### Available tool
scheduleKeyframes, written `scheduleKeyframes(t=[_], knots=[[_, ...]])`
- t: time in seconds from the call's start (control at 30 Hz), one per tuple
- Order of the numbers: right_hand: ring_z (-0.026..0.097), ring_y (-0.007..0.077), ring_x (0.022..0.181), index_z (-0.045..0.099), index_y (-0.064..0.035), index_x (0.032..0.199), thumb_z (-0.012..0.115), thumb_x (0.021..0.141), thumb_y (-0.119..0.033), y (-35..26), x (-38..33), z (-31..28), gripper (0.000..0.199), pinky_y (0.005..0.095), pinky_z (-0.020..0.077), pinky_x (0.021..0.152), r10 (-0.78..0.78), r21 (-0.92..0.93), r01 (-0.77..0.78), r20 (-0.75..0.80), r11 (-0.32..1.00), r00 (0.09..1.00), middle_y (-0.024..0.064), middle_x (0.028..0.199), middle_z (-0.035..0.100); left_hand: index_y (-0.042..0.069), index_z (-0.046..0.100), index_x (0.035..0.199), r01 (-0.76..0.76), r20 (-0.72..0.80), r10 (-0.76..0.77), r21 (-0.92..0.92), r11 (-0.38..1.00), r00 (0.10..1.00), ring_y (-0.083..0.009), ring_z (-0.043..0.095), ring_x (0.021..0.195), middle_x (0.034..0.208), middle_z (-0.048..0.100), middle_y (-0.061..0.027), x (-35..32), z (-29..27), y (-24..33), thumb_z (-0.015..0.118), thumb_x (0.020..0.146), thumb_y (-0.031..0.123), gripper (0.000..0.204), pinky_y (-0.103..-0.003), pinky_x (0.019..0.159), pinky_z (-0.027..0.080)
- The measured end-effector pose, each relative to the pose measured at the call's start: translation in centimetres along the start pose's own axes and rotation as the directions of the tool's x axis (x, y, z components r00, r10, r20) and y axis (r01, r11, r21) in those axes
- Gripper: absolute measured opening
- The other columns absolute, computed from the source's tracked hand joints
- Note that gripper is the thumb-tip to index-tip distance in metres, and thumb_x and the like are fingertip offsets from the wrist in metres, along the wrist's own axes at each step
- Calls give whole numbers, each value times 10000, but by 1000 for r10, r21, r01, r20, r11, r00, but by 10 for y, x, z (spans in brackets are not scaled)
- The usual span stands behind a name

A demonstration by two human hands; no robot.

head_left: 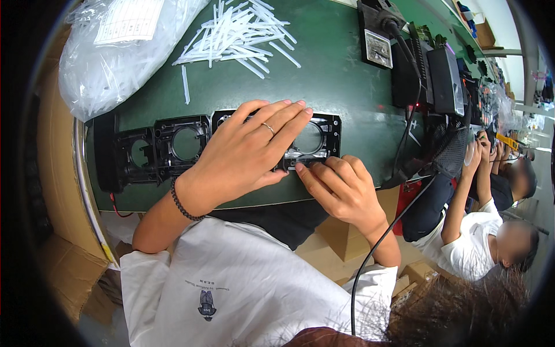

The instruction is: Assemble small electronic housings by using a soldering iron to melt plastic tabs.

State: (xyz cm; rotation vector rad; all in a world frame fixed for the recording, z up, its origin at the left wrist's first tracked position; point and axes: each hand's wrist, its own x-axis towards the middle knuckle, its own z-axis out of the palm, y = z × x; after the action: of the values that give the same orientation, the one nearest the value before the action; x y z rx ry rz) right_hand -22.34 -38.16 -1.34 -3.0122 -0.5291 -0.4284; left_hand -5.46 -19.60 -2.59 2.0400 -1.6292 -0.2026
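Observation:
A row of black plastic frames with round openings lies along the near side of the green bench. My left hand [248, 144] rests flat across the frame at the right end [332, 136], fingers stretched out and thumb by its near edge. My right hand [346, 188] is closed, its thumb and curled fingertips pressed together at that frame's near right edge. Whatever lies between those fingertips is hidden. A shiny, clear-looking part shows inside the frame beside them. Left of my left hand sit more black frames, one with a round opening [171, 144] and a smaller one [128, 156].
White translucent sticks [234, 40] lie heaped at the far side, with one apart [185, 84]. A clear plastic bag [95, 75] fills the far left. Black equipment [445, 81] and a black cable [370, 254] are at right. Co-workers sit farther right.

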Motion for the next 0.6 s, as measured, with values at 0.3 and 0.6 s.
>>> scheduleKeyframes(t=[0.3,0.6], knots=[[625,181,1002,781,-101,1155,725,829,-124,9,-3,8,332,331,510,878,-68,12,68,8,998,998,12,1038,688,49,473,1552,15,-1,-15,-5,1000,1000,-264,519,1425,1580,523,-86,1,0,-1,931,637,251,1043,-448,1197,382],[608,163,885,811,-142,1114,768,776,-117,5,-5,8,342,335,514,817,-38,23,39,-28,999,999,-18,957,728,50,544,1504,40,-26,-39,44,998,999,-244,542,1406,1533,577,-69,6,2,2,933,585,253,1019,-432,1181,408]])
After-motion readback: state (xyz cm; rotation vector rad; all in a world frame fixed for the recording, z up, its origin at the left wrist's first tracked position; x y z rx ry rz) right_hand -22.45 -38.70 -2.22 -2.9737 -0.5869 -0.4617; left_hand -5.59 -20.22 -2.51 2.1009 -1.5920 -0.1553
